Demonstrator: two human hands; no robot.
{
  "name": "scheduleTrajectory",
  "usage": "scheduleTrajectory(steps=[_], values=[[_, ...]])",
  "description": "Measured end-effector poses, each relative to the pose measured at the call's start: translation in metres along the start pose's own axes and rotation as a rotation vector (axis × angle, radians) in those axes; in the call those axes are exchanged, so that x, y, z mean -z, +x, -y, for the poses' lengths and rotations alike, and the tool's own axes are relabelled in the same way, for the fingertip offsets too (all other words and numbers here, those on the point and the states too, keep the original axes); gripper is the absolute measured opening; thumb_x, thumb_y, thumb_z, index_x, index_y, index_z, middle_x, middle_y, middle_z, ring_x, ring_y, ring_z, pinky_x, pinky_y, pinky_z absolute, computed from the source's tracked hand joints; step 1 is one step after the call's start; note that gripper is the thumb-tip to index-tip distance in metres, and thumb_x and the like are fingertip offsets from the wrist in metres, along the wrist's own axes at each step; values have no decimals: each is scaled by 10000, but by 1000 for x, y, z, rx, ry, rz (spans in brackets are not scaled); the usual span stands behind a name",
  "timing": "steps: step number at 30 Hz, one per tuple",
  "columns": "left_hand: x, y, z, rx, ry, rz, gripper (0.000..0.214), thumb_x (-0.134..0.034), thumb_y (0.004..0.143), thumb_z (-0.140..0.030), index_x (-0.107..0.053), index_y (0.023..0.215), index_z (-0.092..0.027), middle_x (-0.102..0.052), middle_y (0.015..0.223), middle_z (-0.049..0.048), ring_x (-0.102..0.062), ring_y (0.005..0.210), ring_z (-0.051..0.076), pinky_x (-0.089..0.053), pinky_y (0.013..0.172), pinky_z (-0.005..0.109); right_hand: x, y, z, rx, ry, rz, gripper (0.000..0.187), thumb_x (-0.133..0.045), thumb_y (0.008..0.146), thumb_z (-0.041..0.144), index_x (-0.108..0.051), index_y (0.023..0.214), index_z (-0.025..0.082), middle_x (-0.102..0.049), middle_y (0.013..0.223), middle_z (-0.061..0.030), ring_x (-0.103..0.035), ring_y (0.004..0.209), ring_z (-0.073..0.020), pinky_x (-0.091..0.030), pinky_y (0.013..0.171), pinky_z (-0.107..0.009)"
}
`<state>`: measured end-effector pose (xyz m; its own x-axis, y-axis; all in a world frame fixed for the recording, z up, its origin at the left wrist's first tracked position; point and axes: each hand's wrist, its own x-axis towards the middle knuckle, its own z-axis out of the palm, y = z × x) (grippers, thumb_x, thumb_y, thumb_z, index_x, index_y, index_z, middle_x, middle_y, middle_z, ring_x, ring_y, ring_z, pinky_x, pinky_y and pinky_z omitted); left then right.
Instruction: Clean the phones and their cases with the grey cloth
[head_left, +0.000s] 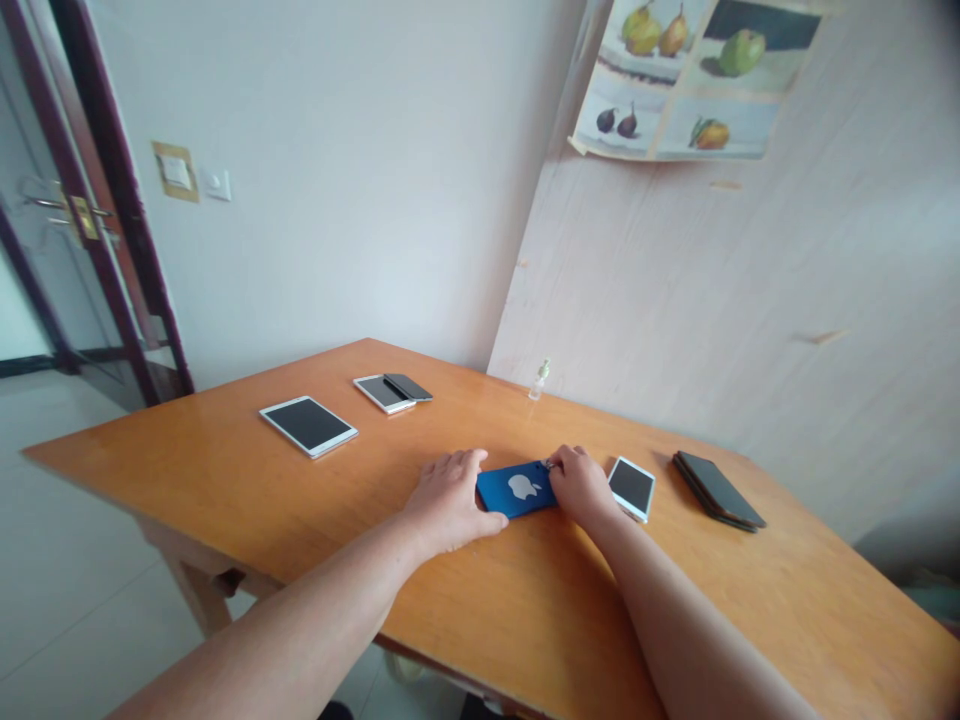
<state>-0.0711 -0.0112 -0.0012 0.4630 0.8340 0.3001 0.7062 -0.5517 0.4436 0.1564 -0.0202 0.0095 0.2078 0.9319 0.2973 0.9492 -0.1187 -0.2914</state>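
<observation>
A blue phone point(517, 488) with a white logo lies back-up on the orange wooden table point(247, 490). My left hand point(450, 497) rests on the phone's left end, thumb along its near edge, fingers curled over it. At the phone's right end my right hand point(579, 484) is closed, its fingertips pinched at the phone's upper right corner. What the fingertips pinch is too small to make out.
A white phone point(631, 488) lies just right of my right hand, then a stack of dark phones point(718, 490). Far left lie a white tablet point(308, 425), a white phone point(382, 393) and a dark phone point(409, 386). A small clear bottle point(539, 380) stands by the wall.
</observation>
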Motion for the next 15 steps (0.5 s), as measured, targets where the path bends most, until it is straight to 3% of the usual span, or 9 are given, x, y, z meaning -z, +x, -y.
scheduleTrajectory(steps=[2, 5, 7, 13, 15], values=[[0, 0, 0, -6, 4, -5, 811, -713, 629, -511, -423, 1326, -215, -587, 1284, 116, -513, 1212, 329, -374, 1033, 450, -2, -10, 14, 103, 59, 32, 163, -519, 852, 133, -669, 899, 175, -609, 930, -66, -584, 843, -164, -399, 755, -251], [0, 0, -1, -13, 14, -16, 735, -694, 656, -474, -445, 1297, -216, -606, 1247, 108, -531, 1186, 325, -390, 1007, 440, -6, -28, 44, 386, 193, 116, 130, -551, 891, 225, -677, 870, 199, -606, 895, -39, -576, 850, -146, -406, 779, -234], [0, 0, -1, -15, 17, -18, 701, -685, 667, -454, -453, 1285, -217, -611, 1237, 105, -537, 1177, 319, -394, 999, 429, -8, -31, 53, 464, 223, 147, 135, -559, 897, 247, -671, 837, 203, -607, 879, -29, -570, 836, -139, -406, 776, -229], [1, 0, -1, -8, 7, 10, 825, -713, 634, -531, -417, 1334, -212, -580, 1295, 120, -502, 1227, 328, -373, 1035, 446, -5, -7, 18, 109, 74, -8, 158, -513, 859, 123, -662, 899, 162, -639, 927, -76, -571, 871, -179, -402, 787, -266], [0, 0, -1, -6, 9, 10, 843, -718, 626, -533, -413, 1343, -213, -570, 1313, 125, -499, 1234, 331, -372, 1038, 446, -6, -7, 18, 123, 52, -4, 190, -503, 861, 109, -677, 914, 165, -654, 945, -86, -570, 918, -196, -398, 830, -282]])
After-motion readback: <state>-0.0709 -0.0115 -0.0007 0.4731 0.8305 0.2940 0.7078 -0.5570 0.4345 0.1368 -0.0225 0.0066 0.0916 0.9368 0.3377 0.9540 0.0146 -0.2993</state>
